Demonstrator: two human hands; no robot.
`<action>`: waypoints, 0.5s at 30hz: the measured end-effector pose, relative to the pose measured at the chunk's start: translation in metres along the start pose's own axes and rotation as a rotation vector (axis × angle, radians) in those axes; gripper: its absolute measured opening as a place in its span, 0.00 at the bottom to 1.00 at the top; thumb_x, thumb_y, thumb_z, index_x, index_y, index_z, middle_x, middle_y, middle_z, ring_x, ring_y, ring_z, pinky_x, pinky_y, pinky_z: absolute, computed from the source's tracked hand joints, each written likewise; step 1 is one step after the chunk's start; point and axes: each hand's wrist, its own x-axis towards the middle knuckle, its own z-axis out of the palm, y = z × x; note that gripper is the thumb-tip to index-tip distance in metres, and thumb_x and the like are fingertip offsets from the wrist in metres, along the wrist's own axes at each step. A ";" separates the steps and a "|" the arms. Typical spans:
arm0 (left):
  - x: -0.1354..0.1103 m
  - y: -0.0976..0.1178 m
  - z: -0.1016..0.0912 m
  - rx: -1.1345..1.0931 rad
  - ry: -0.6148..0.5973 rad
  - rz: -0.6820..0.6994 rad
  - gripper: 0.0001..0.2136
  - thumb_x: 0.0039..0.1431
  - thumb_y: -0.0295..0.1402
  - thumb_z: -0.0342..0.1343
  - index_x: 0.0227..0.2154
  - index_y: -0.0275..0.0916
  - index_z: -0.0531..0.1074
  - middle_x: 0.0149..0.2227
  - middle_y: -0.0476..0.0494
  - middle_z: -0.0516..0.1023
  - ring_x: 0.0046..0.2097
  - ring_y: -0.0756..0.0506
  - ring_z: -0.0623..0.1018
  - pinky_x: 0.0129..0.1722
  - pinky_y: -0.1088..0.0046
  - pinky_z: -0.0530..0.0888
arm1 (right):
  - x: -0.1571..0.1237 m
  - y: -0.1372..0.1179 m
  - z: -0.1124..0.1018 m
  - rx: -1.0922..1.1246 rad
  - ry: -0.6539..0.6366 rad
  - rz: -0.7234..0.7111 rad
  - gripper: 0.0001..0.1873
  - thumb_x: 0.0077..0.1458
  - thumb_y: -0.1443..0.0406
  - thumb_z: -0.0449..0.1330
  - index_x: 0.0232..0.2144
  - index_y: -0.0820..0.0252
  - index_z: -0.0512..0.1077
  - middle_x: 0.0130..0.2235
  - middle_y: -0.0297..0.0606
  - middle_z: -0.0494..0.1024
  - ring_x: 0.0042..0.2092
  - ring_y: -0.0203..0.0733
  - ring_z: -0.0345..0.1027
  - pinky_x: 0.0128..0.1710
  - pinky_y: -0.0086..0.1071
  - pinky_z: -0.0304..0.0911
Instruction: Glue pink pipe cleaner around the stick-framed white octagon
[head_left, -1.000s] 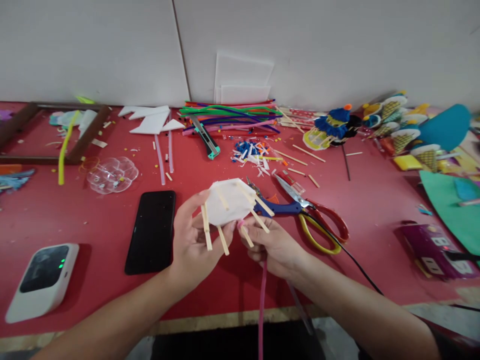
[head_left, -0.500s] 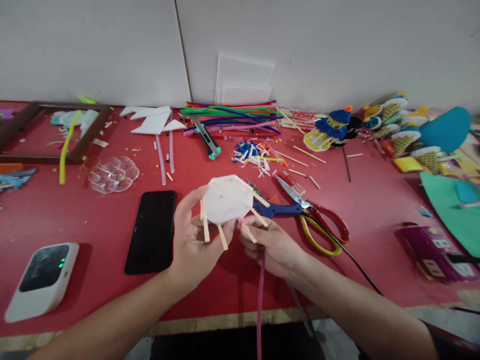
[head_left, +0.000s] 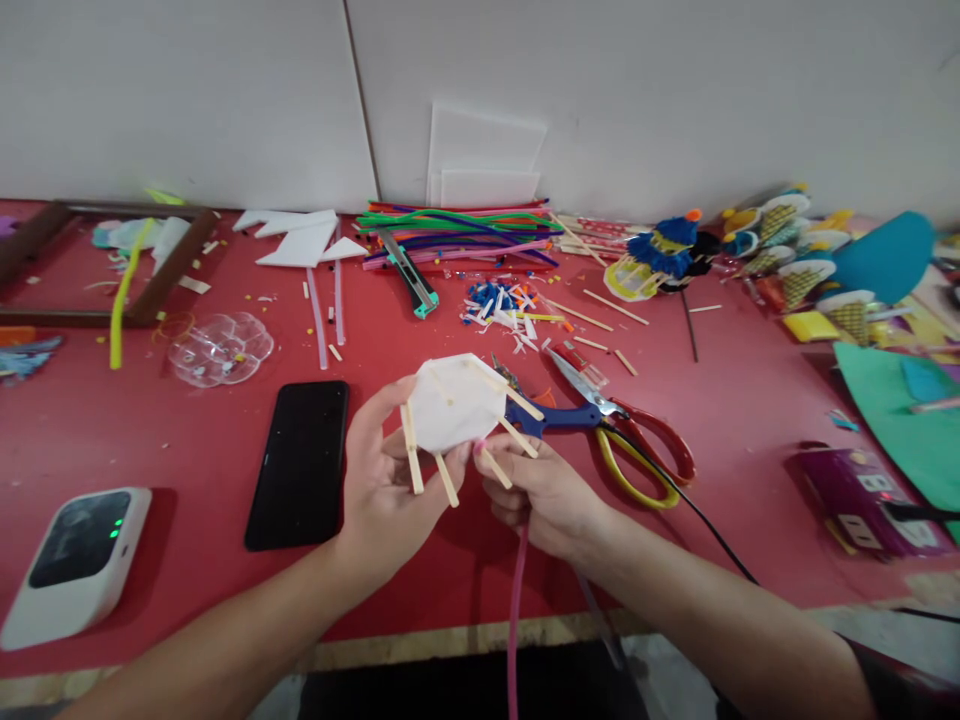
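Observation:
My left hand (head_left: 386, 470) grips a white many-sided foam disc (head_left: 454, 405) by its left and lower edge. Several short wooden sticks (head_left: 447, 478) jut out around the disc's rim. At its lower right, my right hand (head_left: 544, 490) pinches a pink flexible tube (head_left: 517, 600) close to one stick. The tube's pink tip shows between the fingers of both hands, and its length hangs down past the table's front edge. Whether the tip is fixed to the stick, I cannot tell.
Right of my hands lie scissors (head_left: 649, 450) and a blue-handled tool (head_left: 559, 418) with a black cord. A phone (head_left: 298, 465) and a white device (head_left: 79, 560) lie left. Behind are a cutter (head_left: 409, 275), coloured tubes (head_left: 465, 225) and cut scraps (head_left: 499, 305).
The disc has tilted slightly in my hands, and the hanging tube has swung a little to the left. The whole view has shifted slightly. Both hands keep their grip.

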 end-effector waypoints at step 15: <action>-0.008 -0.001 0.003 -0.238 -0.025 -0.221 0.32 0.41 0.21 0.70 0.51 0.46 0.68 0.54 0.42 0.74 0.36 0.47 0.82 0.29 0.78 0.81 | 0.000 0.000 0.001 -0.064 0.070 -0.047 0.18 0.40 0.55 0.72 0.21 0.60 0.70 0.14 0.20 0.56 0.15 0.23 0.40 0.14 0.23 0.36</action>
